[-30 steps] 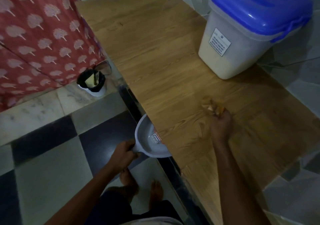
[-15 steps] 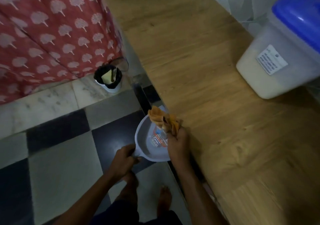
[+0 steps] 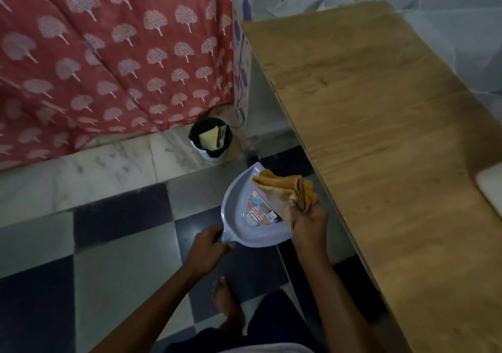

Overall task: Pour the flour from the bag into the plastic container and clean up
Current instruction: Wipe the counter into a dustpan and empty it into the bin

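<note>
Since the earlier frame the plastic container [image 3: 490, 187] has slid nearly out of view, far right of both hands; right hand [image 3: 309, 223] clutches the cloth [image 3: 288, 189] over the dustpan [image 3: 244, 211], left hand [image 3: 207, 248] grips its handle

The scene is viewed from one head-worn camera, aimed steeply down at the floor [image 3: 119, 268] and the tabletop [image 3: 380, 140] edge, close up.

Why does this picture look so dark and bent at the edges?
Head view: dim room light, so the floor goes murky; the wide lens bows the table edge; the cloth and dustpan stay fairly sharp, though the label print is unreadable.
</note>
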Demonstrator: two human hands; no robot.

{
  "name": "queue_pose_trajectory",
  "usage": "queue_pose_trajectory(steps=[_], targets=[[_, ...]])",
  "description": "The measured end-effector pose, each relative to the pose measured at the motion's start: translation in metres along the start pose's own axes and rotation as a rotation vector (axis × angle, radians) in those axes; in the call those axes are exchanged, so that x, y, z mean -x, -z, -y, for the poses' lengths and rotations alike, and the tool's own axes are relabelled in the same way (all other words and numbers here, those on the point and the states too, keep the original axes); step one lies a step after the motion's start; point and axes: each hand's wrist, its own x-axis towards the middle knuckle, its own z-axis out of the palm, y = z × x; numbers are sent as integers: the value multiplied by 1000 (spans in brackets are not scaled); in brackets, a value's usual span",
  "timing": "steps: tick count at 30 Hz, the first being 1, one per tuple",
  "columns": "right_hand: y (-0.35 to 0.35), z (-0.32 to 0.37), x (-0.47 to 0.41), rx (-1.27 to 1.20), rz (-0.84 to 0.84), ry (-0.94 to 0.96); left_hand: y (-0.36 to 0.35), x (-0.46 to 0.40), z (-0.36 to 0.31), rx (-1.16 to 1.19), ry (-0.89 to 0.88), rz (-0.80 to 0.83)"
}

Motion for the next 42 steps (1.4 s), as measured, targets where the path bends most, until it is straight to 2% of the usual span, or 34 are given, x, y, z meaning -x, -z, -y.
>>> queue_pose_trajectory(steps=[5,14,20,23,27,30,33,37,42], targets=[[-60,22,-55,-8,-3,0,52,-57,3,7,-11,-71],[-200,36,-205,10,13,-83,143,-224,12,-11,146,-179],[-294,5,-317,173,75,-103,181,-357,40,-47,246,-217],[-342,-36,-378,253,133,-140,185,-436,74,-136,313,-270],[-400,-92,-439,286,103,-152,178,-523,125,-312,340,-320],[-438,-124,-472,223,90,-191,173,-577,150,-478,383,-271],[-465,-155,-499,191,59,-191,163,-625,169,-755,349,-193],[-478,-176,-511,204,40,-181,157,-652,172,-973,268,-99],[-481,-181,-517,206,-17,-234,163,-650,176,-1006,288,-44]])
